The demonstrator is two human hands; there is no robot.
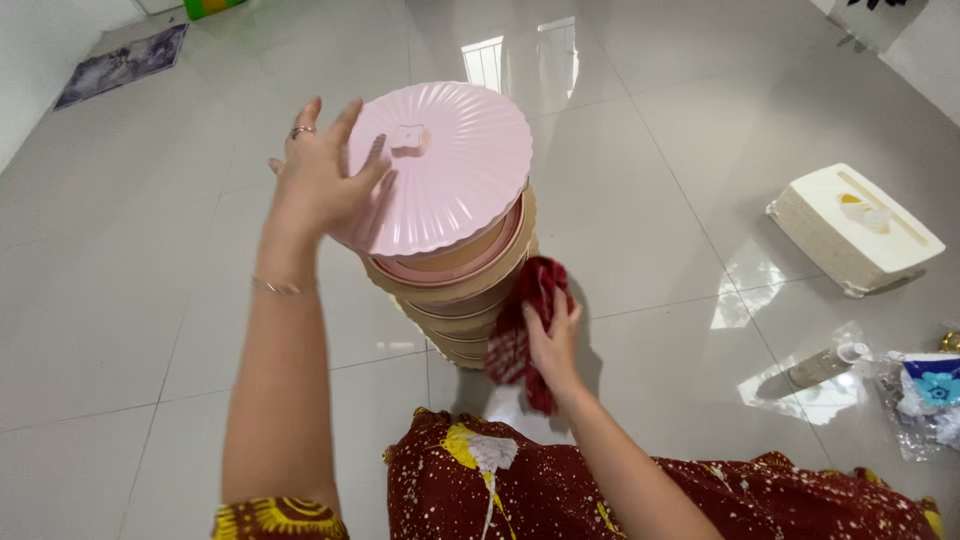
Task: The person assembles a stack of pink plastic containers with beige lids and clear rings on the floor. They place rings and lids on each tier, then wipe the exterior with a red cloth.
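Glossy grey tiled floor (120,300) mirrors window light (525,55); a patterned mat (122,65) lies far left.

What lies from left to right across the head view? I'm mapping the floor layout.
Grey floor mat → left hand → pink ribbed lid on the stacked tiered container → white tissue box → blue-and-white plastic packet.

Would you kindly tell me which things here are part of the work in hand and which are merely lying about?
In hand:
- pink lid, under the left hand
- tiered container stack
- red cloth, pressed to the stack by the right hand

Lying about:
- white tissue box
- tube
- plastic packet
- floor mat
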